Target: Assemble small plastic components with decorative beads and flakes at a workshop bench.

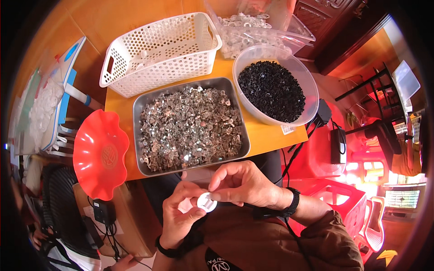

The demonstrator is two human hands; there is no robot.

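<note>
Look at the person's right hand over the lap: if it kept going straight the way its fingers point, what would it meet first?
The right hand points leftward, so it would first meet the small round white plastic part its fingertips already touch, then the left hand holding that part. Depth looks close, though one view cannot confirm it.

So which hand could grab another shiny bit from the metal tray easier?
Probably the right hand. Its fingers only pinch the edge of the small white round part, while the left hand cradles it from below. The right also sits closer to the metal tray.
</note>
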